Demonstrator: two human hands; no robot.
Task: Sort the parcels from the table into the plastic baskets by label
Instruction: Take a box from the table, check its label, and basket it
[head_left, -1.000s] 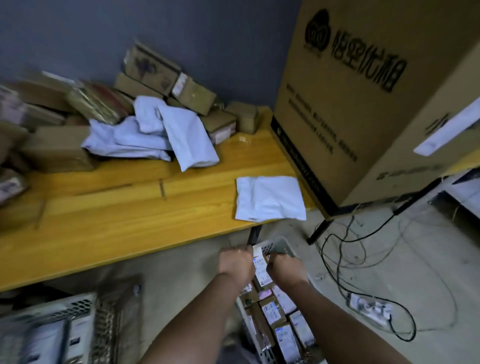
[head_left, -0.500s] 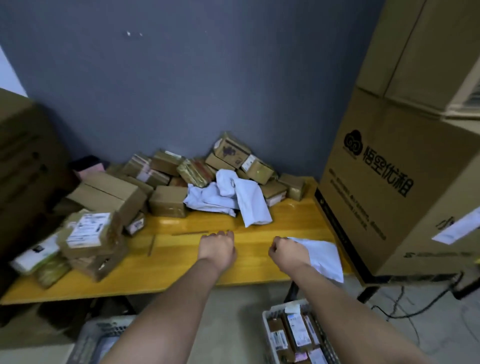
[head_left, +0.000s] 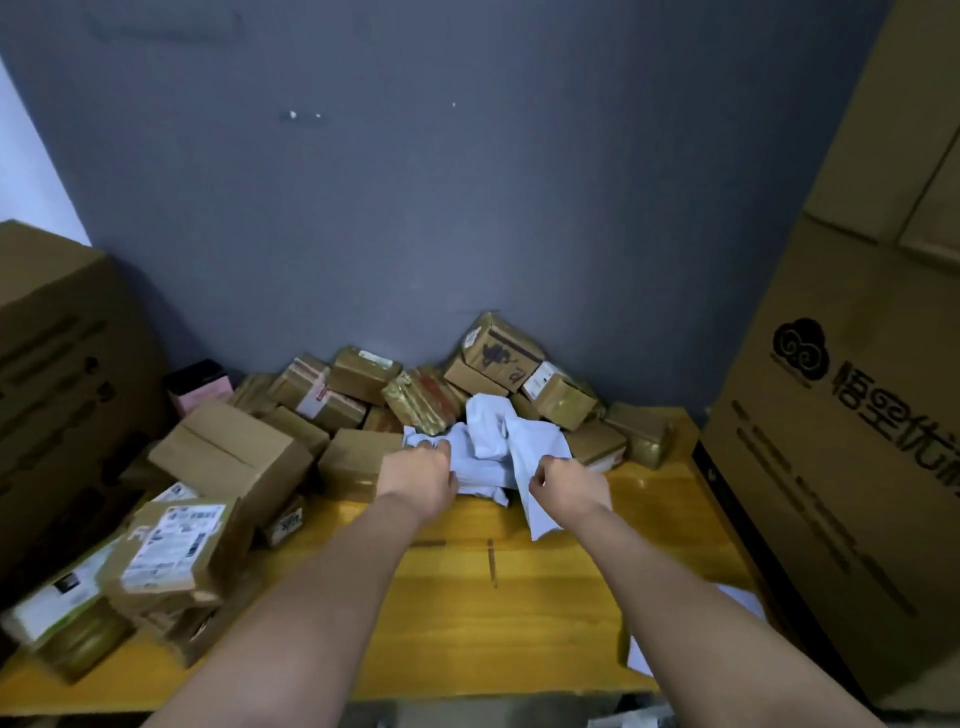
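A heap of white poly-bag parcels (head_left: 485, 439) lies on the yellow wooden table (head_left: 493, 597), in front of several small taped cardboard parcels (head_left: 498, 353) stacked against the grey wall. My left hand (head_left: 420, 478) grips the left edge of the white bags, fingers curled over them. My right hand (head_left: 566, 486) pinches the hanging white bag (head_left: 537, 512) at the heap's right side. Another flat white bag (head_left: 740, 597) lies at the table's right front, partly hidden by my right forearm. The baskets are mostly out of view.
Labelled cardboard boxes (head_left: 171, 545) pile up on the table's left end, with a big carton (head_left: 62, 353) behind them. A tall printed carton (head_left: 852, 441) stands close on the right. A basket edge (head_left: 631, 719) shows below the table's front edge.
Both hands rose from the basket of parcels on the floor, crossed the table and now hold the white bags at the back. The view tilted up from floor to wall.
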